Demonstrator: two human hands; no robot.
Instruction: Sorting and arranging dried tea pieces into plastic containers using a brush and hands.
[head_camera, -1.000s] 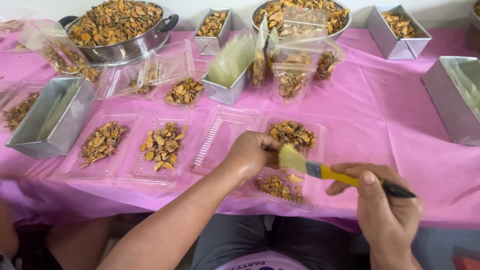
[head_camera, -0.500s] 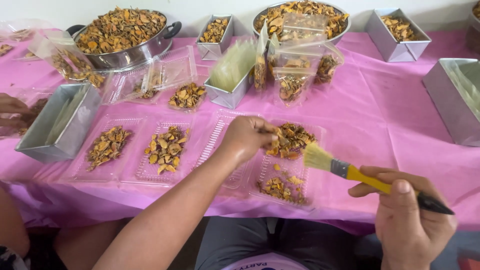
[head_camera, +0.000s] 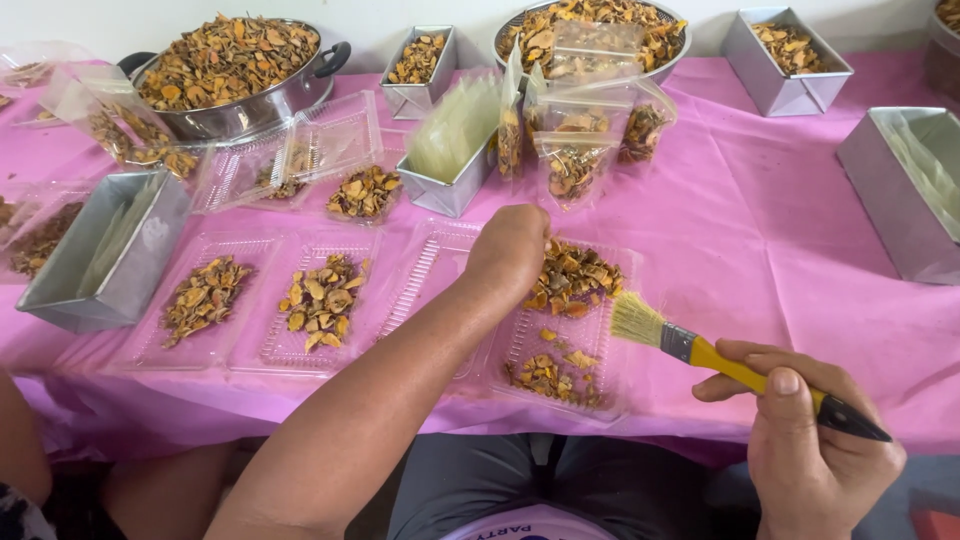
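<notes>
right fingers (head_camera: 775, 380) wrap the yellow-handled brush (head_camera: 720, 362), bristles pointing up-left; left hand (head_camera: 510, 248) cupped over chips (head_camera: 575, 278).

Pink cloth-covered table (head_camera: 780, 240), pale wall (head_camera: 400, 20) behind, soft even light

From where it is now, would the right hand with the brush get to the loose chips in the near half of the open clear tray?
Probably yes. The right hand holds the brush with its bristles at the tray edge, nothing between. The left hand sits over the far pile, clear of the near chips.
</notes>
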